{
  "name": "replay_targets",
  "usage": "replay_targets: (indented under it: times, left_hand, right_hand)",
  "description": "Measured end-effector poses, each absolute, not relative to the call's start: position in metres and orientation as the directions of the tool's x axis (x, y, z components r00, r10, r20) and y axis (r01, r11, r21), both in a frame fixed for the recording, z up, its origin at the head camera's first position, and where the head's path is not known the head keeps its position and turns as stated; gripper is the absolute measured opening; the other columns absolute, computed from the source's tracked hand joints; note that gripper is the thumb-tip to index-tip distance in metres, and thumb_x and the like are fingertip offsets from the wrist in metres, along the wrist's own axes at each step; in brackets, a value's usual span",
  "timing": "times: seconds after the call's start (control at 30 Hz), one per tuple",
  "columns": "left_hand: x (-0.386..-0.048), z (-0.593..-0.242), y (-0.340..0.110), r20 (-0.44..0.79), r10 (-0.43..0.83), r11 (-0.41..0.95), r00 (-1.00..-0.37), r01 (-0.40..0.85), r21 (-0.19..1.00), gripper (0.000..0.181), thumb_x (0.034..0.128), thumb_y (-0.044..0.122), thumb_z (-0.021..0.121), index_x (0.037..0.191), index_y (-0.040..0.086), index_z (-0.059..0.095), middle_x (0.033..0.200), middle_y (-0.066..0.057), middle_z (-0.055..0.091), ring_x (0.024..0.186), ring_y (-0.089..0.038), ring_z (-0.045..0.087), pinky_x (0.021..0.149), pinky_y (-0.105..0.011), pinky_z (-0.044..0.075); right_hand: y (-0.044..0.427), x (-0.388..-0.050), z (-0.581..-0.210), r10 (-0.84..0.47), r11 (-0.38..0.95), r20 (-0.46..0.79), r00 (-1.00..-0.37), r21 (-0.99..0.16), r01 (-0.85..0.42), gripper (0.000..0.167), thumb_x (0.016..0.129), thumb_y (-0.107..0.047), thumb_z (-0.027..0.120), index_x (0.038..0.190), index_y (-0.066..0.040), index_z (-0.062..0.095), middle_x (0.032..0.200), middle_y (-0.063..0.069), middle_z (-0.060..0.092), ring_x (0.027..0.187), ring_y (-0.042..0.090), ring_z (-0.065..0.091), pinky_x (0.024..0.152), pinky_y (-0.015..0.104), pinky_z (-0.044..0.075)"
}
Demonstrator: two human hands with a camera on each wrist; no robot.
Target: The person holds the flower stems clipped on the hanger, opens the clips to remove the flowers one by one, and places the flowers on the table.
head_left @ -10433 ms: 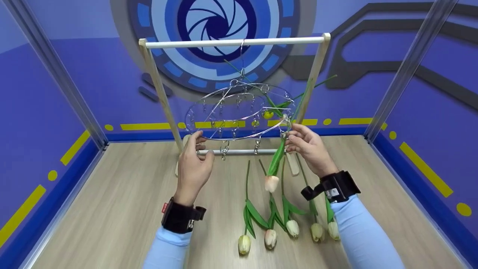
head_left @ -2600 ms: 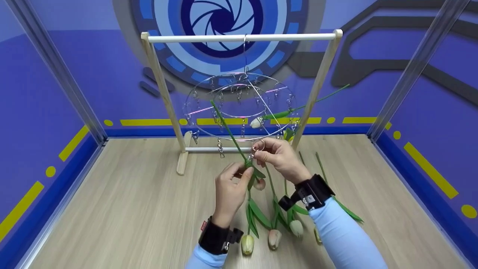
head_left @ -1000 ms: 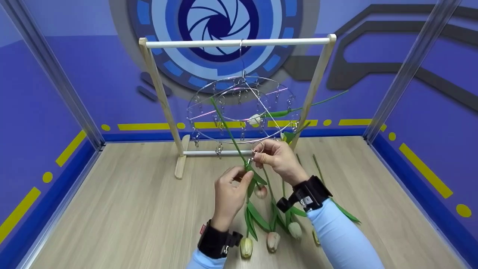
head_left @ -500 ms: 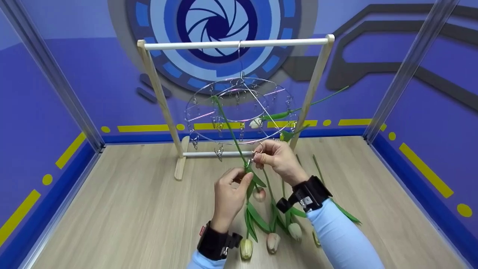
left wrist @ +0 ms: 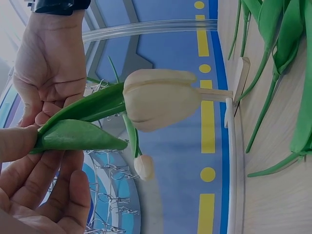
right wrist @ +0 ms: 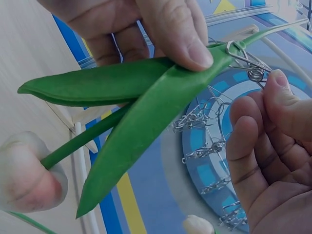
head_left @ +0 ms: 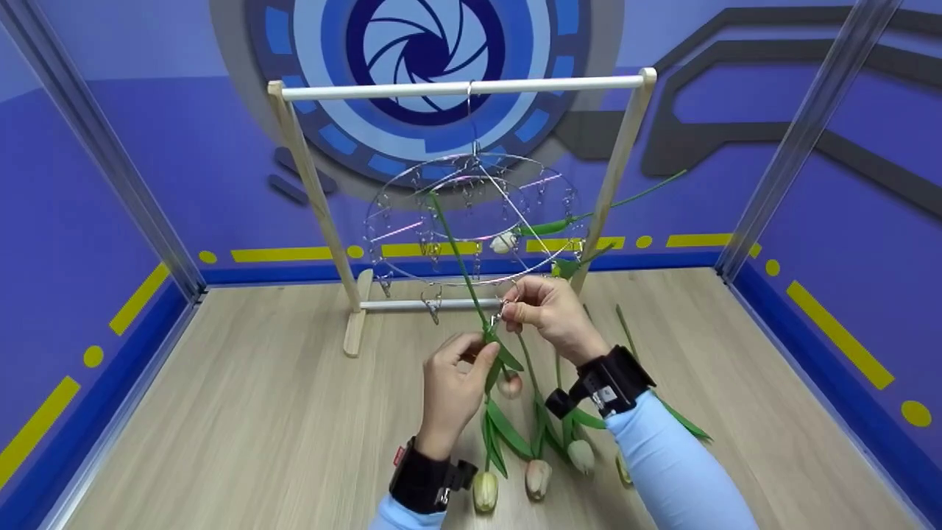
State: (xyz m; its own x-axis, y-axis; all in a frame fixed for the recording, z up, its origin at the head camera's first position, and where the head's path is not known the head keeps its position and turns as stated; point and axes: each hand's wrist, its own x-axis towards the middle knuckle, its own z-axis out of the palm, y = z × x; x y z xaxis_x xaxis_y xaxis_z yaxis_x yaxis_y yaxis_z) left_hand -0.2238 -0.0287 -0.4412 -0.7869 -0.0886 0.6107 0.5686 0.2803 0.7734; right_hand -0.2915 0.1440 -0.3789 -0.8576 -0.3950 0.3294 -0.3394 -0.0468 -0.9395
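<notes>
Pink tulip (head_left: 510,386), above the middle of the surface (head_left: 287,419), is pinched by the left hand (head_left: 456,379), its stem (head_left: 459,258) at a clip (right wrist: 255,74) the right hand (head_left: 556,318) pinches; loose tulips (head_left: 539,478) lie unhung toward the front edge; rightward, a white tulip (head_left: 559,225) and yellow tulip (head_left: 565,269) appear hung.

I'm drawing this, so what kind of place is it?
Probably a small indoor booth or studio: printed blue walls joined by shiny corner posts close in a wood-patterned surface.

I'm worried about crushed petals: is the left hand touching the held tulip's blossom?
Apart. The right wrist view shows the left hand pinching the leaves, well clear of the blossom.
</notes>
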Motion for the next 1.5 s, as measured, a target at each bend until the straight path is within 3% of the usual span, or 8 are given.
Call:
replay_targets:
  times: [0.27, 0.67, 1.37, 1.5]
  left_hand:
    - [-0.2233, -0.4426, -0.0288, 0.600, -0.080, 0.293, -0.796, 0.556, 0.778, 0.008, 0.0956, 0.016, 0.075, 0.097, 0.008, 0.077, 0.086, 0.000, 0.073, 0.077, -0.014, 0.067, 0.072, -0.030, 0.056]
    - [-0.2240, -0.4457, -0.0291, 0.618, -0.079, 0.305, -0.782, 0.571, 0.762, 0.006, 0.0949, 0.014, 0.075, 0.096, 0.008, 0.077, 0.085, -0.001, 0.073, 0.075, -0.014, 0.067, 0.071, -0.030, 0.056]
    - [-0.2257, -0.4462, -0.0282, 0.631, -0.082, 0.294, -0.772, 0.586, 0.755, 0.008, 0.0962, 0.014, 0.074, 0.094, 0.007, 0.076, 0.083, -0.002, 0.073, 0.074, -0.017, 0.068, 0.071, -0.030, 0.056]
    - [-0.2256, -0.4456, -0.0284, 0.637, -0.080, 0.297, -0.767, 0.592, 0.749, 0.007, 0.0954, 0.013, 0.074, 0.094, 0.005, 0.076, 0.084, -0.003, 0.072, 0.074, -0.018, 0.067, 0.071, -0.030, 0.056]
  right_hand:
    - [0.1436, -0.2920, -0.3775, -0.407, -0.061, 0.339, -0.848, -0.937, -0.345, 0.014, 0.094, 0.012, 0.064, 0.094, 0.024, 0.057, 0.076, -0.002, 0.069, 0.063, 0.011, 0.063, 0.062, 0.024, 0.053]
    - [0.1467, -0.2937, -0.3794, -0.420, -0.096, 0.363, -0.832, -0.929, -0.357, 0.026, 0.095, 0.002, 0.070, 0.095, 0.024, 0.057, 0.078, -0.002, 0.068, 0.063, 0.011, 0.062, 0.062, 0.024, 0.053]
    - [0.1495, -0.2953, -0.3815, -0.437, -0.089, 0.344, -0.831, -0.936, -0.340, 0.021, 0.097, 0.005, 0.065, 0.102, 0.022, 0.055, 0.084, 0.000, 0.067, 0.068, 0.011, 0.062, 0.064, 0.024, 0.052]
    - [0.1500, -0.2956, -0.3821, -0.435, -0.100, 0.340, -0.834, -0.939, -0.330, 0.015, 0.097, 0.004, 0.066, 0.100, 0.017, 0.059, 0.085, 0.001, 0.067, 0.069, 0.012, 0.063, 0.065, 0.024, 0.053]
